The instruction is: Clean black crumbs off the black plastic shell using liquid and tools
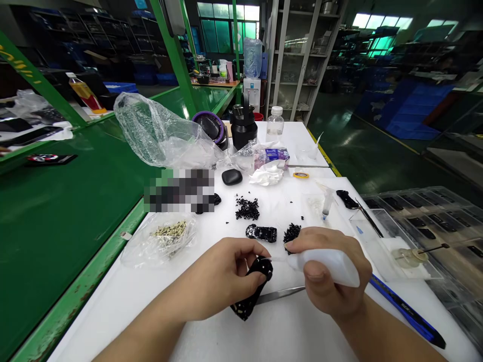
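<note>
I see my left hand (222,276) low in the middle of the white table (287,332). Its fingers are curled around a flat black part (253,287) with tiny white dots, and they hold it tipped up just above the table. My right hand (332,281) is right beside it. Its fingers are closed around a small white squeeze bottle (328,265), and the thin tip of the bottle points at the top of the black part.

Under my hands lie metal tweezers (281,294) flat on the table. A blue and black pen (405,311) lies to the right of my right arm. Just past my hands sits another shiny black part (261,233), with little piles of black bits (248,208) near it. To the left is a clear bag of small pale pieces (166,236). A big crumpled plastic bag (158,133) sits farther back, next to a black bottle (243,128) and a clear water bottle (275,123). A small roll of yellow tape (301,175) lies near the far right edge.

On my left is a long green bench (64,211). On my right are clear trays (433,221) with dark parts in them. The room is big and dim, with a shiny green floor, tall shelves (302,50) and bright windows (226,20) far away.
</note>
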